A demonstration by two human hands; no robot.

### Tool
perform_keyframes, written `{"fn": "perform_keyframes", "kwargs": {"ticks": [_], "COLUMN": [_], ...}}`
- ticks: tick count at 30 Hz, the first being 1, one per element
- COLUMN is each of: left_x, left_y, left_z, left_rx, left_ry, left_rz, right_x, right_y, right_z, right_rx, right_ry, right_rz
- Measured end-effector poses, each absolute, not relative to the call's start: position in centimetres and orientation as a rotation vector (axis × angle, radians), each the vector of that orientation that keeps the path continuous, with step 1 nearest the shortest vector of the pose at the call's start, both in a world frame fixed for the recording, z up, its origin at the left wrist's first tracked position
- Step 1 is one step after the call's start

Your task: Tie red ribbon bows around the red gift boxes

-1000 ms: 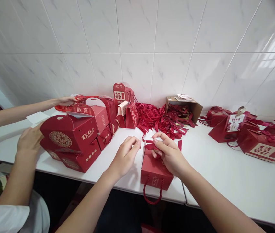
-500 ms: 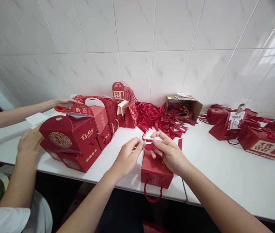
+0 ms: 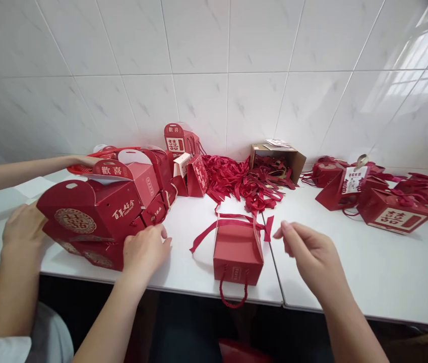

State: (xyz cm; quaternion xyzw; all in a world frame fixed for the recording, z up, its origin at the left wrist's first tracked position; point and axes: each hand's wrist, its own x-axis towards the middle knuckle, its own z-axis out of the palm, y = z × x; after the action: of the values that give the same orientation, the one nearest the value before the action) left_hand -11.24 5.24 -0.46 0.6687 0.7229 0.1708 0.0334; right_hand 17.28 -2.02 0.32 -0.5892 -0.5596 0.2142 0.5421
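Observation:
A red gift box with a twisted rope handle stands near the table's front edge. A dark red ribbon is threaded across its top, with loose ends out on both sides. My right hand is just right of the box, apart from the ribbon's end; its fingers are loosely curled and hold nothing I can see. Left of the box, my left hand is open beside the stacked red boxes. Whether it touches them I cannot tell.
A heap of red ribbons lies at the back, next to an open cardboard box with more ribbons. Several ribboned gift boxes stand on the right. At the left, a co-worker's hand is beside the stack; another hand reaches behind it.
Both my hands have let go of the ribbon and moved apart, the left toward the stack, the right to the box's right. The view has shifted slightly right.

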Motion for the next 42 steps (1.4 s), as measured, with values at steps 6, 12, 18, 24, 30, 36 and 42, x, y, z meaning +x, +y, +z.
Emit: {"fn": "perform_keyframes", "kwargs": {"ticks": [6, 12, 18, 24, 30, 36, 42], "left_x": [-7.7, -5.8, -5.2, -5.7, -6.4, -7.1, -7.4], "left_y": [2.0, 3.2, 4.7, 5.3, 6.1, 6.3, 6.0], "left_z": [0.3, -1.2, -0.8, 0.8, 0.7, -0.1, -0.3], "left_rx": [2.052, 1.659, 1.016, 0.78, 0.56, 0.379, 0.358], "left_ry": [1.48, 1.385, 0.891, 0.753, 0.784, 0.764, 0.772], "left_rz": [0.475, 0.807, 1.318, 1.529, 1.62, 1.551, 1.561], "right_x": [18.0, 17.2, 17.3, 18.6, 19.4, 19.2, 19.1], "right_y": [-1.9, 0.0, 0.6, 1.3, 1.5, 0.6, 0.8], "right_z": [-3.9, -6.2, -4.9, -3.4, -3.7, -3.4, -3.1], "right_rx": [-1.569, -1.264, -0.679, -0.545, -0.551, -0.525, -0.629], "right_ry": [-1.426, -1.07, -0.483, -0.277, -0.186, -0.352, -0.441], "right_rz": [0.833, 1.068, 1.219, 1.161, 1.144, 1.13, 0.941]}}
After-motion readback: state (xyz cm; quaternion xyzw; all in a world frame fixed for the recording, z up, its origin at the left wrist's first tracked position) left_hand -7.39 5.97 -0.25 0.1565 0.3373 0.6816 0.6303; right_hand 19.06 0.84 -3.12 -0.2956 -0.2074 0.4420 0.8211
